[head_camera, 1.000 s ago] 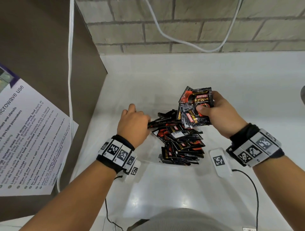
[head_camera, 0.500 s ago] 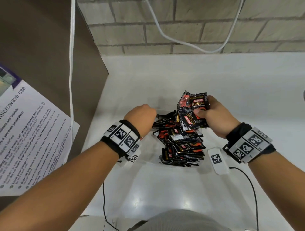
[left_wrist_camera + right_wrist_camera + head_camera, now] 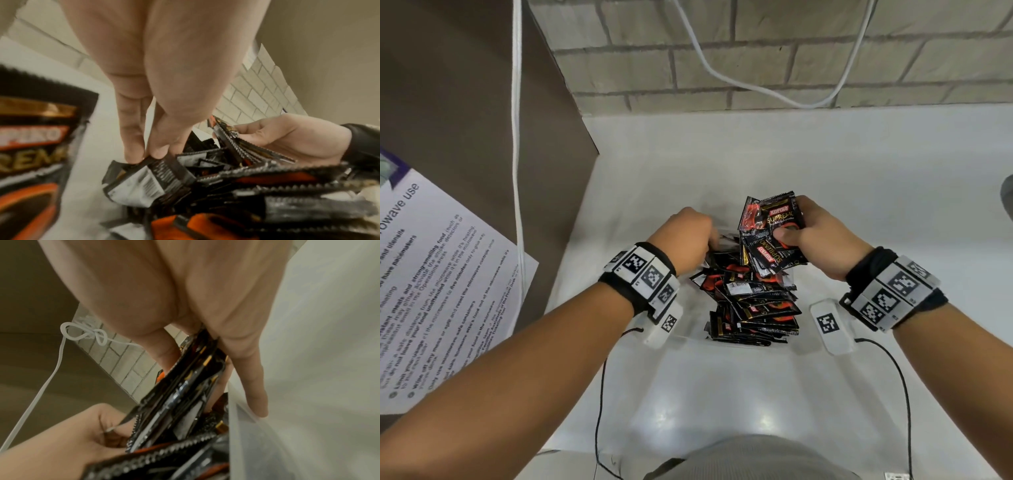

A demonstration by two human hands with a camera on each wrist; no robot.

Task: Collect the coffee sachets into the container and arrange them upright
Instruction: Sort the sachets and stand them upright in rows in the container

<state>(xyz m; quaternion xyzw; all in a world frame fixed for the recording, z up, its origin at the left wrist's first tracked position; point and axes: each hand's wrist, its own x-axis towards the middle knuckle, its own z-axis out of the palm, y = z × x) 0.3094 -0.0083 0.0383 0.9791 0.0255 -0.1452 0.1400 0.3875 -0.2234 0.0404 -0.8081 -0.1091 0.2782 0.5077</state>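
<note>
My right hand [image 3: 822, 240] grips a fanned bundle of black Kopiko coffee sachets [image 3: 770, 236], thumb pressed on the front one, held above the far end of a clear plastic container [image 3: 690, 337] on the white counter [image 3: 722, 394]. My left hand [image 3: 685, 240] reaches into the container, fingertips [image 3: 158, 152] pinching the top edge of one sachet [image 3: 148, 181]. More sachets [image 3: 753, 308] lie stacked and slanted inside.

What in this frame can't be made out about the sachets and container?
- Container: clear walls barely visible in the head view; sachets hide its floor.
- Sachet count: overlapping, uncountable.
- Left hand fingertips: hidden in the head view by the hand's back.
- Near sachet: blurred, cut off by the left wrist view's edge.
</note>
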